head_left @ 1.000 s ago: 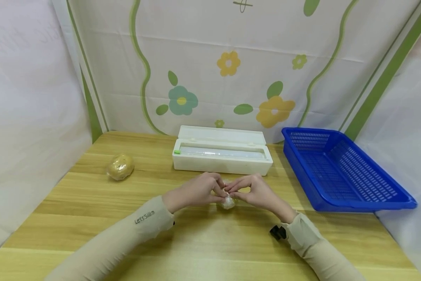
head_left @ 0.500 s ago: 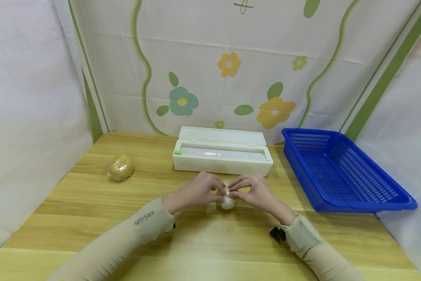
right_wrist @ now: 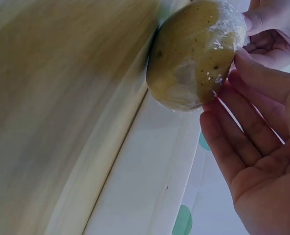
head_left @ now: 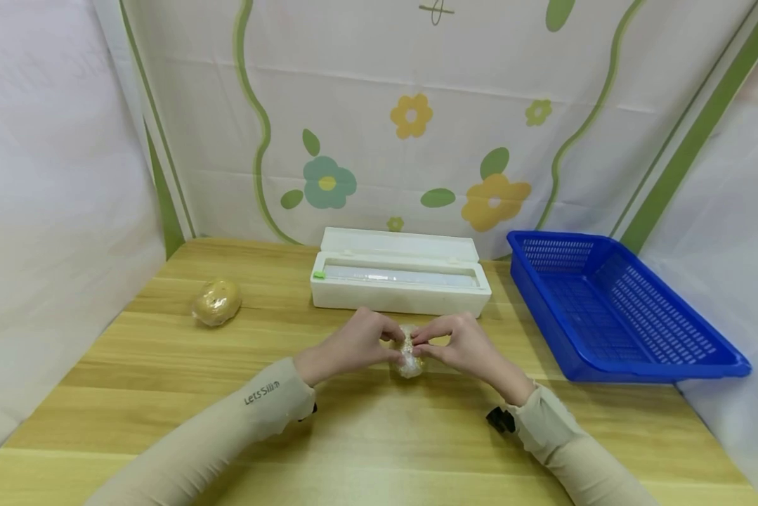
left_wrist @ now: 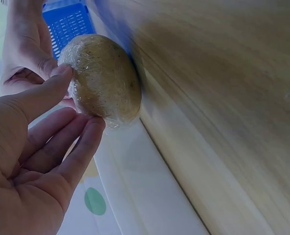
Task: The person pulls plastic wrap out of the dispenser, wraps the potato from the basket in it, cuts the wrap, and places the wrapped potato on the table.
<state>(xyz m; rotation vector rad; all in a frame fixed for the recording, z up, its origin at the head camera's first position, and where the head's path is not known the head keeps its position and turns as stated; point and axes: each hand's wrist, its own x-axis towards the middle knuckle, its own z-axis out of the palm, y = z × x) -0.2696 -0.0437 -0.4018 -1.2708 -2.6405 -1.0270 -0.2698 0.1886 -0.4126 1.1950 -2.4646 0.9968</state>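
Observation:
A potato wrapped in clear cling film (left_wrist: 105, 81) rests on the wooden table between both hands. Its film is gathered and crinkled on top, as the right wrist view of the potato (right_wrist: 189, 61) also shows. My left hand (head_left: 356, 344) holds it from the left, thumb on the bunched film and fingertips against the far side. From the right, my right hand (head_left: 464, 346) pinches at the same film with the thumb, its other fingers along the potato's side. The two thumbs are close together on top.
Just behind the hands stands a white cling film box (head_left: 400, 301) with its lid up and a roll inside. A second wrapped potato (head_left: 217, 302) lies at the left. At the right is a blue plastic basket (head_left: 657, 370). A flowered cloth hangs behind the table.
My fingertips have drawn slightly apart, the left hand shifting a little to the left, so more of the wrapped potato shows between them. The box, basket and second potato stay put.

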